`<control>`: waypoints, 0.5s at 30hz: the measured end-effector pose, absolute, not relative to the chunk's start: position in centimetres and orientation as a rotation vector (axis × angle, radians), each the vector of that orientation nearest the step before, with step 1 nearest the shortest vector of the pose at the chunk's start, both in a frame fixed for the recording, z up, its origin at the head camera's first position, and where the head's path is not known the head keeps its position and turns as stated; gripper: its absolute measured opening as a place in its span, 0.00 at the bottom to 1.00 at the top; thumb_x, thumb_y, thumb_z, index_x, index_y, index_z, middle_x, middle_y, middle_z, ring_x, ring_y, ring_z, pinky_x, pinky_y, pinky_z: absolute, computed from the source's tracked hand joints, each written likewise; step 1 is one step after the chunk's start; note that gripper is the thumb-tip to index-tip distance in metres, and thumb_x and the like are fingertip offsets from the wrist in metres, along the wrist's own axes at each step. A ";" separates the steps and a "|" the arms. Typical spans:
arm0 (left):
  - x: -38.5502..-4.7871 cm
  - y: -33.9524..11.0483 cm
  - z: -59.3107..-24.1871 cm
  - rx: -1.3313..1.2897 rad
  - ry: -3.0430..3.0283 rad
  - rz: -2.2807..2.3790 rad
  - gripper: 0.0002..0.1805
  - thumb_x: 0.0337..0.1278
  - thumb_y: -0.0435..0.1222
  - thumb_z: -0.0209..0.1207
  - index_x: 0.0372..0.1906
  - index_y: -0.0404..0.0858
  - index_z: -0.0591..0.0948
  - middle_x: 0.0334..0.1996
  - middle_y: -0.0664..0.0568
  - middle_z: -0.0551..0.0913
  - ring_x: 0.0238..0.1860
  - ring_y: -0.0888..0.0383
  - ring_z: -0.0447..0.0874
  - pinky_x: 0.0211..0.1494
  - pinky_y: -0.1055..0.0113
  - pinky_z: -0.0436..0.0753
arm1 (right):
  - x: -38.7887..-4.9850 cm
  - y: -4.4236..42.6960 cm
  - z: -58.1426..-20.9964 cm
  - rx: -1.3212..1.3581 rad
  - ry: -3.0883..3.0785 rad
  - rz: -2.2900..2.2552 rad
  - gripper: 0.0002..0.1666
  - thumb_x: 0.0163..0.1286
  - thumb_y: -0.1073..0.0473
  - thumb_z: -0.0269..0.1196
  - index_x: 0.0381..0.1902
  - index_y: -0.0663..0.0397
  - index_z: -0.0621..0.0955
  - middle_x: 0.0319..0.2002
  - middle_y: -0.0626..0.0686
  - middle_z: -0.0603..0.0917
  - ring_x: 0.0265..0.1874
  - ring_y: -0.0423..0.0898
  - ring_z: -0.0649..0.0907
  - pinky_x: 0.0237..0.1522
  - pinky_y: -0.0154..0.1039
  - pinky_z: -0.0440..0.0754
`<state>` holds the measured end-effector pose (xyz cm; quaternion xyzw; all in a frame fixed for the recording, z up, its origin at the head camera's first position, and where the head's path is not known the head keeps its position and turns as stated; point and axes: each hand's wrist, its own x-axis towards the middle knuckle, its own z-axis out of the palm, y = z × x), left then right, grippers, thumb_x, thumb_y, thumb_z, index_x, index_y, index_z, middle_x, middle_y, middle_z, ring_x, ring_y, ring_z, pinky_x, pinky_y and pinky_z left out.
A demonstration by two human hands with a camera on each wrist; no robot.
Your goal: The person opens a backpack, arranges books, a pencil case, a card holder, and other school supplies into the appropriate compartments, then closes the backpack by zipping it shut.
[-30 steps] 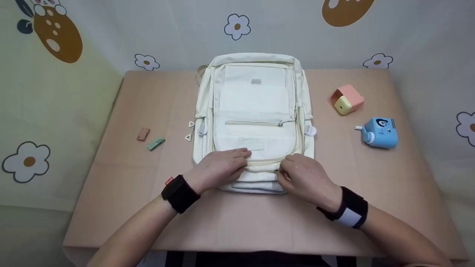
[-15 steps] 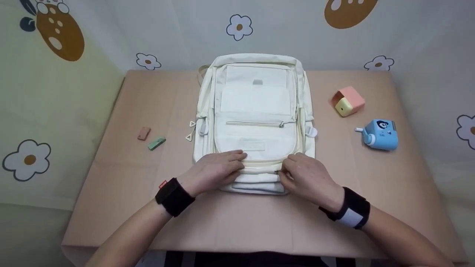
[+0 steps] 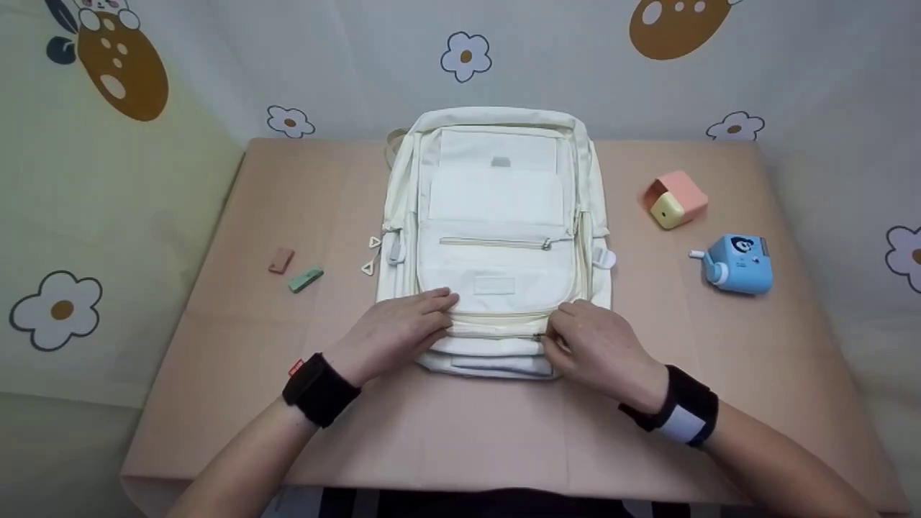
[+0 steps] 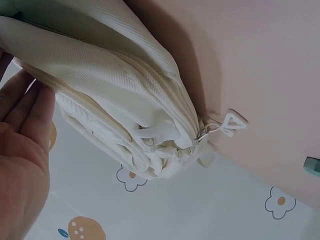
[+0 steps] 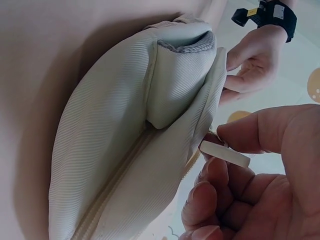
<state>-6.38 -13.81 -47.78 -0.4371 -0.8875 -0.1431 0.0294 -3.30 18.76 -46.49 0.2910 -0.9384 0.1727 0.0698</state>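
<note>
A cream backpack (image 3: 496, 194) lies front side up on the table, its bottom end toward the person. The left hand (image 3: 396, 327) rests with extended fingers on the lower front, beside a zipper; in the left wrist view those fingers of the hand (image 4: 25, 125) touch the fabric edge. At the lower right of the bag, the right hand (image 3: 604, 349) has its fingers curled at the zipper's end. Seen from the right wrist, the hand (image 5: 260, 170) pinches a pale zipper pull (image 5: 225, 153) between thumb and fingers.
Left of the backpack lie a small pink block (image 3: 281, 260) and a green one (image 3: 306, 280). To its right stand a pink and yellow sharpener (image 3: 678, 200) and a blue crank sharpener (image 3: 737, 264). Patterned curtains surround the table (image 3: 460, 446).
The left hand has slid a little to the left along the lower front of the bag. The right hand has stayed nearly in place at the zipper's end.
</note>
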 end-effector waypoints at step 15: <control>-6.6 -13.6 -47.7 -1.323 -2.717 -0.473 0.09 0.72 0.36 0.60 0.50 0.40 0.86 0.62 0.47 0.82 0.66 0.53 0.78 0.61 0.58 0.80 | -3.6 17.1 -46.4 0.937 -2.851 0.606 0.13 0.65 0.58 0.68 0.23 0.45 0.77 0.22 0.39 0.70 0.23 0.39 0.71 0.24 0.37 0.69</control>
